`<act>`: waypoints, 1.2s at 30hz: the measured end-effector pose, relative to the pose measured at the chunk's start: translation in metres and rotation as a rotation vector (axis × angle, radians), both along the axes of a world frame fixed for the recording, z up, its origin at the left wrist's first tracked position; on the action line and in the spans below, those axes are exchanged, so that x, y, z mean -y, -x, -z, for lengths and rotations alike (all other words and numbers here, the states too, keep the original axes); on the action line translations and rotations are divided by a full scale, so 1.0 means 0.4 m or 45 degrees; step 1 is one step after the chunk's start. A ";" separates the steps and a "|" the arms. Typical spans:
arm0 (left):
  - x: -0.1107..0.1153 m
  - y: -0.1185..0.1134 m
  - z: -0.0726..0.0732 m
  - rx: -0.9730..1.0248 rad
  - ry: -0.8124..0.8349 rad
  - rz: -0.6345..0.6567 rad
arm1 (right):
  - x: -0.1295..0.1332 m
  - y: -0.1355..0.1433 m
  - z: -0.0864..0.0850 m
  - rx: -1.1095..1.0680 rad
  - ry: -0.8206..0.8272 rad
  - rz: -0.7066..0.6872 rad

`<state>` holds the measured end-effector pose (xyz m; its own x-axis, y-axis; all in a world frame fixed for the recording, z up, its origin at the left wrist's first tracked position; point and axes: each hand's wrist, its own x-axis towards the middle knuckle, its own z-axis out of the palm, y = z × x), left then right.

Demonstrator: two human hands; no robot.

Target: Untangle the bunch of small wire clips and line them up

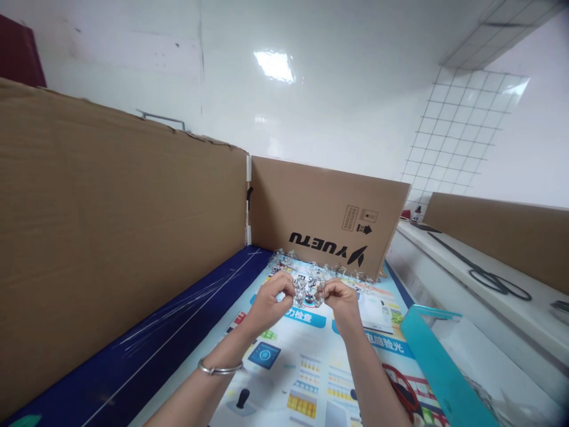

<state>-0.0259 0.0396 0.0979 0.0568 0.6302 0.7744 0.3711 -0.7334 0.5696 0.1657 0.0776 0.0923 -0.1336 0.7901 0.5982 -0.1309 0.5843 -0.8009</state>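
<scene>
Both hands are raised over the printed table cover in the middle of the view. My left hand has its fingers pinched together at the left side of a small cluster of shiny clear pieces. On the other side, my right hand pinches the right part of these glittering pieces. Whether the two parts are joined is too small to tell. More shiny clear pieces lie beyond the hands, along the foot of the rear cardboard panel. A silver bangle circles my left wrist.
Cardboard walls stand at the left and at the back. A teal-edged box with clear items inside sits at the right. Red cord lies beside my right forearm. A black cable rests on the white ledge.
</scene>
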 end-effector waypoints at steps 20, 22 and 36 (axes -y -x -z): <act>-0.005 -0.003 0.010 -0.003 0.024 0.023 | 0.009 0.016 0.003 -0.004 -0.042 0.068; -0.003 -0.008 0.011 -0.017 0.031 0.045 | 0.010 0.021 0.004 0.011 -0.055 0.074; -0.006 -0.042 0.033 -0.022 0.045 0.037 | 0.001 0.033 0.024 0.117 -0.085 0.092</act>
<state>-0.0093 0.0421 0.0848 0.0889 0.6549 0.7505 0.3602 -0.7236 0.5888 0.1525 0.0774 0.0825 -0.1343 0.7585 0.6377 -0.0147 0.6419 -0.7667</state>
